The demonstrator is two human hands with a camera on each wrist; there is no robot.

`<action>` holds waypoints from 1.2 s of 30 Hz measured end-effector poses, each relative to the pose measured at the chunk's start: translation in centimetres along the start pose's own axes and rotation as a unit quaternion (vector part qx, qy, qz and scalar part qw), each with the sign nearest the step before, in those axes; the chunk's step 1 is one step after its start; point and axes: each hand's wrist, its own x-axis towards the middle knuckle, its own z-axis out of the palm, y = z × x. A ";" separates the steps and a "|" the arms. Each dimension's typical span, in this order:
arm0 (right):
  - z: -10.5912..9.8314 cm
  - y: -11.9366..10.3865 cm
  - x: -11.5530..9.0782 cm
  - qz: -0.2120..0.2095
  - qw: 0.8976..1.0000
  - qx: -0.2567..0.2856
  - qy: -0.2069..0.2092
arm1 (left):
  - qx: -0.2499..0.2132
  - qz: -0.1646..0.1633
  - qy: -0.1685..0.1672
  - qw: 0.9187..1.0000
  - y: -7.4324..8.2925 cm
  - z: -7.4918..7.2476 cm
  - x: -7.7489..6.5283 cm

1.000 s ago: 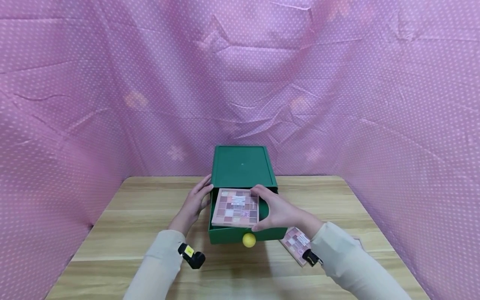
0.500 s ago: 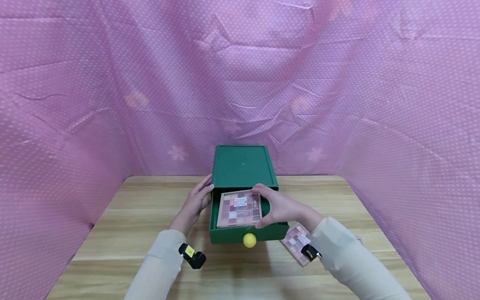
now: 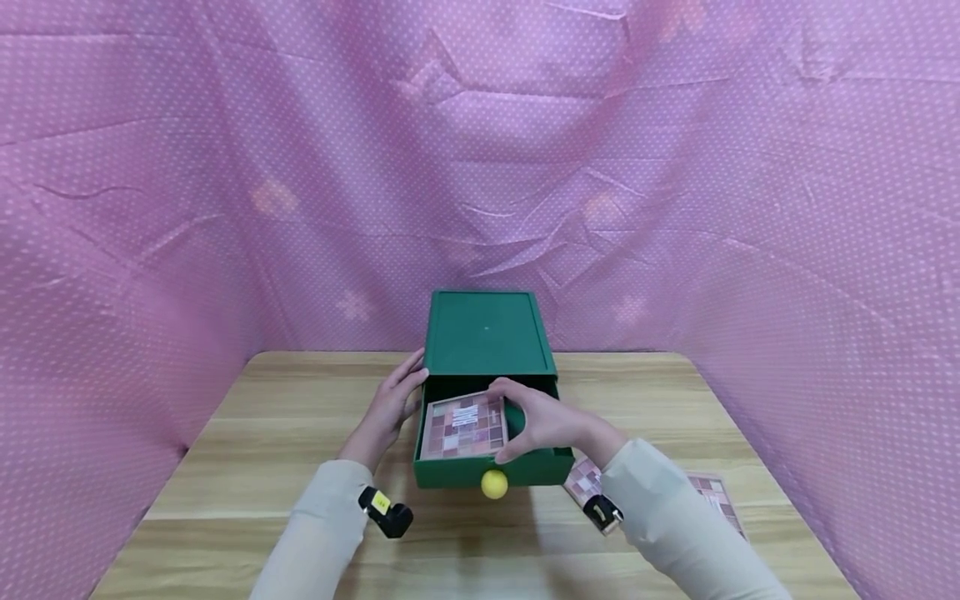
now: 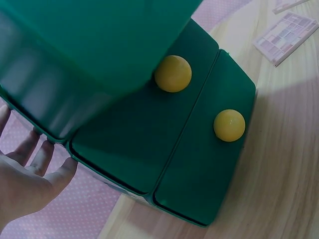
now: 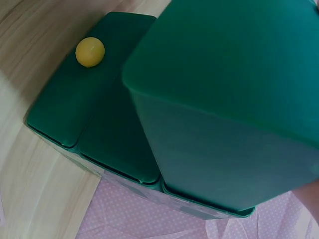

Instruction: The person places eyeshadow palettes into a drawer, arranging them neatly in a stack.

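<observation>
Pinching the palette at the frame's lower centre, the right hand should settle it level in the drawer; the left hand, fingers spread against the cabinet, should brace steadily.

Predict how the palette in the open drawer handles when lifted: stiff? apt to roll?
The palette is probably stiff: its edges look straight with the right hand gripping one side. Being flat and square-cornered, it seems unlikely to roll.
</observation>
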 end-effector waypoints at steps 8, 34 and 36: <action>0.4 0.5 -0.3 0.014 1.000 0.014 -0.020 | 0.001 -0.001 0.007 1.000 -0.1 0.1 -0.2; -1.3 2.3 -7.1 -0.099 0.963 0.183 0.170 | -0.003 0.001 0.003 1.000 0.0 0.1 -0.1; -1.2 3.8 -8.1 -0.088 0.957 0.179 0.213 | -0.004 0.000 0.005 1.000 0.0 0.1 -0.1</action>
